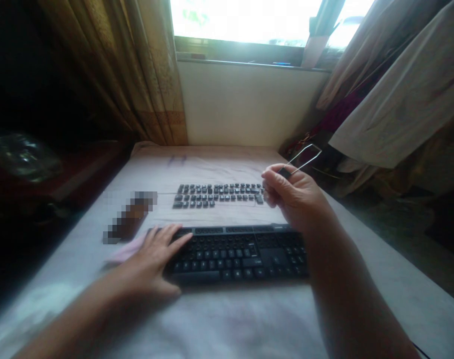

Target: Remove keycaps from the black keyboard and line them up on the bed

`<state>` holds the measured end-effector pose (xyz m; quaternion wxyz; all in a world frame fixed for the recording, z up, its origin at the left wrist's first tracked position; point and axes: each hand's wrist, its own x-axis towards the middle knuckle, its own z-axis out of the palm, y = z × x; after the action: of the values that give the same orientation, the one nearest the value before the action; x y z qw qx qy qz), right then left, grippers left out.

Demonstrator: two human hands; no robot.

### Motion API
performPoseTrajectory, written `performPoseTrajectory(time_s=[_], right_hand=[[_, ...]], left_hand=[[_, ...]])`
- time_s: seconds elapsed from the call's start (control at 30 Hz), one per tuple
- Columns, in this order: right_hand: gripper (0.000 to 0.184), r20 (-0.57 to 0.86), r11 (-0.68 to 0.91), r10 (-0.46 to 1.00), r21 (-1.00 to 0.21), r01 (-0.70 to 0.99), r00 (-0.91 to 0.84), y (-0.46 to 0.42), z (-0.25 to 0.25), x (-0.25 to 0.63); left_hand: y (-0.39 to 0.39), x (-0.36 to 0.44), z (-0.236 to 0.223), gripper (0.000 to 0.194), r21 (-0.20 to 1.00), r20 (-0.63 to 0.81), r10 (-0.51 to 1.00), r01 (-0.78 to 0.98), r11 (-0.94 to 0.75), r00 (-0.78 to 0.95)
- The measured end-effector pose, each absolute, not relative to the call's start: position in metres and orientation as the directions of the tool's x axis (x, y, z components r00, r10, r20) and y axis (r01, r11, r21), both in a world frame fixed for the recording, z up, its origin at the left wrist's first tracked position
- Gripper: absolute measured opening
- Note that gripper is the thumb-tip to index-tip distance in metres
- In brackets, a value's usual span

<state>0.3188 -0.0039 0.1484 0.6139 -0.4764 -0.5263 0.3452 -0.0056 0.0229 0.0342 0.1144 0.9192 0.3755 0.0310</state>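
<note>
A black keyboard (227, 259) lies on a pale cloth. Its upper key rows look bare, while keycaps still sit on the lower rows. My left hand (157, 254) rests across the keyboard's left end, fingers spread and thumb by the front edge. Above the keyboard's right side, my right hand (292, 192) is closed around the dark handle of a wire keycap puller (307, 155), whose wire loop points up and away. Loose black keycaps (217, 192) lie in rows behind the keyboard, close to the right fingertips. Whether those fingertips also hold a keycap is unclear.
A dark, pixelated object (131, 218) lies left of the keycaps, with a pink cloth (125, 251) by my left hand. Beyond the covered surface (227, 311) are a wall (241, 102) and a window. Curtains (152, 75) hang left and light fabric (394, 99) hangs right.
</note>
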Motion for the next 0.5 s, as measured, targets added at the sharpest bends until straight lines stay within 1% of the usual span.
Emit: performPoseTrajectory(time_s=[0.07, 0.13, 0.17, 0.23, 0.27, 0.3, 0.37, 0.43, 0.5], right_hand=[[0.027, 0.257, 0.251, 0.963, -0.964, 0.088, 0.075, -0.005, 0.146, 0.308], [0.022, 0.163, 0.169, 0.985, -0.979, 0.112, -0.065, -0.004, 0.138, 0.296], [0.017, 0.115, 0.131, 0.985, -0.983, 0.130, -0.127, -0.002, 0.133, 0.289], [0.006, 0.031, 0.073, 0.974, -0.981, 0.182, -0.226, 0.002, 0.121, 0.277], [0.002, -0.004, 0.051, 0.966, -0.977, 0.206, -0.259, 0.005, 0.114, 0.271], [0.003, -0.036, 0.029, 0.959, -0.974, 0.224, -0.280, 0.007, 0.108, 0.266], [0.006, -0.095, -0.020, 0.950, -0.969, 0.245, -0.299, 0.011, 0.097, 0.258], [0.008, -0.144, -0.064, 0.941, -0.964, 0.257, -0.307, 0.014, 0.087, 0.253], [0.008, -0.166, -0.074, 0.930, -0.958, 0.276, -0.326, 0.015, 0.080, 0.250]], left_hand=[[0.024, -0.009, 0.036, 0.107, 0.249, -0.046, 0.697, 0.684, -0.686, 0.716], [0.027, -0.013, 0.038, 0.110, 0.286, -0.074, 0.694, 0.682, -0.674, 0.716], [0.030, -0.016, 0.040, 0.107, 0.314, -0.071, 0.699, 0.681, -0.662, 0.712], [0.037, -0.020, 0.042, 0.092, 0.380, -0.010, 0.731, 0.679, -0.629, 0.683], [0.040, -0.022, 0.043, 0.081, 0.411, 0.045, 0.756, 0.678, -0.610, 0.653], [0.044, -0.023, 0.043, 0.070, 0.435, 0.097, 0.780, 0.678, -0.592, 0.619], [0.049, -0.024, 0.041, 0.057, 0.466, 0.163, 0.811, 0.681, -0.565, 0.562], [0.052, -0.024, 0.037, 0.055, 0.481, 0.184, 0.824, 0.682, -0.550, 0.535], [0.052, -0.023, 0.032, 0.055, 0.496, 0.195, 0.829, 0.677, -0.544, 0.524]])
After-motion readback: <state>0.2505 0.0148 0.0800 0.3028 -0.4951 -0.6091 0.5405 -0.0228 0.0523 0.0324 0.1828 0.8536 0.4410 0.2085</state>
